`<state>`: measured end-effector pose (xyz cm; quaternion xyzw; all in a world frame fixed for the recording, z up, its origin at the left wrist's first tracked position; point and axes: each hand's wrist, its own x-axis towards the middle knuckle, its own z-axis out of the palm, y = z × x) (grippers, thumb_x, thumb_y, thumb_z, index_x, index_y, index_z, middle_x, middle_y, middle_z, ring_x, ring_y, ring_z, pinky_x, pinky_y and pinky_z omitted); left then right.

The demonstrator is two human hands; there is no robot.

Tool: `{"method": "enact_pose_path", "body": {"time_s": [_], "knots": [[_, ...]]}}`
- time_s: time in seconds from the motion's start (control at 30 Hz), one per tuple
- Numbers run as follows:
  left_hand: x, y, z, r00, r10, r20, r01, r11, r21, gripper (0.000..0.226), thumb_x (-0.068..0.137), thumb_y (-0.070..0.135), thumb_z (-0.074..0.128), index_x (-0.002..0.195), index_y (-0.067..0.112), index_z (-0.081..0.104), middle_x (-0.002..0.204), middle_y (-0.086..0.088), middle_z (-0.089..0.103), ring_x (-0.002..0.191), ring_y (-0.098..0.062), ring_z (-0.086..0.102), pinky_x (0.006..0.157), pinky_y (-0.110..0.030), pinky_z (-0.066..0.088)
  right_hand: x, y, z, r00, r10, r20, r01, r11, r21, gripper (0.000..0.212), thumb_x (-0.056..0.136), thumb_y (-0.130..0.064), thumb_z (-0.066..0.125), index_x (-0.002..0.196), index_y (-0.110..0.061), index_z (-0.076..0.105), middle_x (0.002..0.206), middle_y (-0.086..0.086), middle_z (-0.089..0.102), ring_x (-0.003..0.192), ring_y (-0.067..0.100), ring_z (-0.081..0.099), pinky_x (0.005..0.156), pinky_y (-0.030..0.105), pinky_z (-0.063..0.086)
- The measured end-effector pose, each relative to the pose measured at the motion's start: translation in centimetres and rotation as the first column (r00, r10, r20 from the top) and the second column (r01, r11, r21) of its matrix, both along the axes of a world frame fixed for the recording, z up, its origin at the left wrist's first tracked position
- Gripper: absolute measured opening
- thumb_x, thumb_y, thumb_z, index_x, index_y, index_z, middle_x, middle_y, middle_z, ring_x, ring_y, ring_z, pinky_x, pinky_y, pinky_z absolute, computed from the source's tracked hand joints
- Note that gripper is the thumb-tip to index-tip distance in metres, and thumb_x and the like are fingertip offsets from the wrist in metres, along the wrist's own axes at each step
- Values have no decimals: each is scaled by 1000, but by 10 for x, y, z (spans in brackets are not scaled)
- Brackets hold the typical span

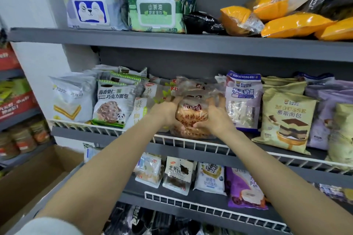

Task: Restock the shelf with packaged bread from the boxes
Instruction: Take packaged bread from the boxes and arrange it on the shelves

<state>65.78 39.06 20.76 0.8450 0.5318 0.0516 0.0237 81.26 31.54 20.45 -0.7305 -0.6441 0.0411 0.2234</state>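
grey shelf boards (191, 44), white wire rail (191, 142) along the front edge. clear bread packet (193, 116), golden-brown inside, dark red label, red lettering. pale cream mousse bag (284, 118), brown and tan layered cake printed on it. white and lilac bag (241, 101), deep blue top band. white bag (112, 105) with black lettering, a brown nut-speckled bun and a small black-and-white panda. green wet-wipes pack (158, 12), leaf pattern, dark green label. grey-lilac wipes pack (89, 9), blue panel, white cartoon dog. bright orange packets (294, 25), partly clear. plain brown cardboard box (38, 173). purple bag (244, 189) on the lower shelf.
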Motion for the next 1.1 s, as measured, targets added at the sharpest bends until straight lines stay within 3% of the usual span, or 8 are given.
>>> {"method": "enact_pose_path", "body": {"time_s": [0.07,0.13,0.27,0.43,0.67,0.83,1.0,1.1], "knots": [[-3,3,6,999,-45,-2,45,996,-76,118,58,54,80,149,28,10,145,-9,41,129,-31,44,102,-42,43,-2,1,6,983,-82,167,86,996,-16,114,67,-49,78,151,-16,8,154,20,-12,145,40,4,117,49,17],[-7,6,14,963,-22,270,98,958,-271,96,58,51,68,143,25,32,140,-7,48,125,-27,47,104,-40,42,-2,4,13,948,-48,315,45,999,15,115,67,-53,76,151,-20,4,153,20,-24,143,38,-20,116,51,-3],[-10,21,26,688,120,716,63,973,-224,33,66,41,51,90,27,69,121,-8,63,113,-28,57,101,-42,43,-5,13,30,973,133,191,-103,983,-155,108,71,-54,71,151,-18,9,160,13,0,148,29,-3,118,44,-2],[7,53,36,915,-62,399,62,998,12,41,99,18,34,138,23,44,150,-6,38,136,-26,37,112,-33,30,-14,26,32,983,122,134,-78,952,-295,124,60,-72,69,152,-18,6,158,5,21,144,24,22,115,35,22],[44,78,45,991,-129,34,131,989,-62,73,87,71,30,149,37,11,160,3,3,148,-24,5,119,-47,5,-14,28,37,984,98,152,-9,868,-497,87,66,-73,63,127,-12,56,135,6,55,117,24,53,92,29,41],[48,103,23,990,-16,139,49,970,-238,106,48,94,24,143,49,19,158,11,14,146,-24,15,117,-51,10,-7,30,32,987,112,114,-38,857,-514,90,67,-78,57,130,-13,54,138,6,53,121,23,52,96,30,41],[44,94,33,920,80,385,69,931,-359,60,85,67,41,134,33,48,144,4,45,130,-24,45,110,-38,33,4,39,38,982,79,-169,-145,894,-423,71,87,-71,29,147,-32,27,158,2,22,144,25,22,113,42,18],[40,94,37,876,72,477,66,962,-266,43,97,44,40,129,20,55,138,-6,53,124,-26,50,108,-34,37,3,52,29,994,6,110,21,969,-247,54,98,-51,20,146,-26,25,158,8,14,143,32,16,112,48,15]]}}
